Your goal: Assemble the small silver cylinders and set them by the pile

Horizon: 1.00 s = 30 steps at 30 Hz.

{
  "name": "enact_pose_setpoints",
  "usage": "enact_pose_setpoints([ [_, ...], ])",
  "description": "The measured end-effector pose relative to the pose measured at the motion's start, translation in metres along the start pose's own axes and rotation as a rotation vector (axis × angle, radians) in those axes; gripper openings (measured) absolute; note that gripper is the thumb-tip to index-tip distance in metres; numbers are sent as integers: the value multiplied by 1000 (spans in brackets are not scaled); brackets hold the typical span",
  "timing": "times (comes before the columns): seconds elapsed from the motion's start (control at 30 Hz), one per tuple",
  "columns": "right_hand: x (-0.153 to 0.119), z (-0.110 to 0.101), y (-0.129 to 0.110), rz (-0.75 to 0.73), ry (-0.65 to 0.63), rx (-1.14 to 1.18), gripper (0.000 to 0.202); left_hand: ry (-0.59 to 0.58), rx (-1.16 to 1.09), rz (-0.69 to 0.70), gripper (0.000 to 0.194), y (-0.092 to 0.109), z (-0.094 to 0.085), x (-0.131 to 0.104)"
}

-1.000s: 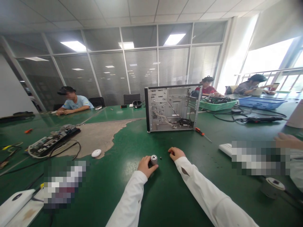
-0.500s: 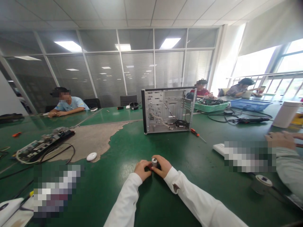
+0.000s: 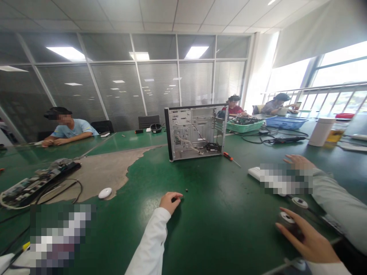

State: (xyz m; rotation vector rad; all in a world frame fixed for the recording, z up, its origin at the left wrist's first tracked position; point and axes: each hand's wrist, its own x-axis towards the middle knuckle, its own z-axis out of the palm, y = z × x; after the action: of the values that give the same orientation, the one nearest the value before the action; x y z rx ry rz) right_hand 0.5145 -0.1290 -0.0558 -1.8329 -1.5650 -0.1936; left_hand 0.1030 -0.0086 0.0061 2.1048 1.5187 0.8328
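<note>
Green table [image 3: 212, 221]: the right hand [image 3: 314, 240] holds a metal cylinder [image 3: 287, 219] between its fingers; the left hand [image 3: 169, 202] curls, its grip unclear, a small dark piece [image 3: 186, 190] just beyond its fingertips.

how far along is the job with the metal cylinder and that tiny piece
The metal cylinder is already away from the tiny piece and is in the right hand. The piece lies loose on the table near the left hand, so its part looks undone.
</note>
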Motion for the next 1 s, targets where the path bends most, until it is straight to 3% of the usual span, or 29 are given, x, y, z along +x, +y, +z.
enact_pose_setpoints([
  [0.1,1,-10,50,78,45,-165,72,17,5,-13,23,3,-1,-1],
  [0.2,9,-10,74,108,68,-267,75,20,9,-8,22,3,-1,-1],
  [0.6,55,16,79,132,4,-271,65,-2,5,7,21,-2,0,0],
  [0.73,62,21,60,95,23,-237,66,11,5,1,21,0,-1,-1],
  [0.9,50,13,-5,25,343,-219,64,13,5,-2,21,-2,0,-1],
  [0.97,44,13,-45,-114,273,-117,53,9,6,5,21,-3,1,-1],
  [1.0,42,16,-68,-231,162,-53,46,6,7,8,21,-4,2,0],
])
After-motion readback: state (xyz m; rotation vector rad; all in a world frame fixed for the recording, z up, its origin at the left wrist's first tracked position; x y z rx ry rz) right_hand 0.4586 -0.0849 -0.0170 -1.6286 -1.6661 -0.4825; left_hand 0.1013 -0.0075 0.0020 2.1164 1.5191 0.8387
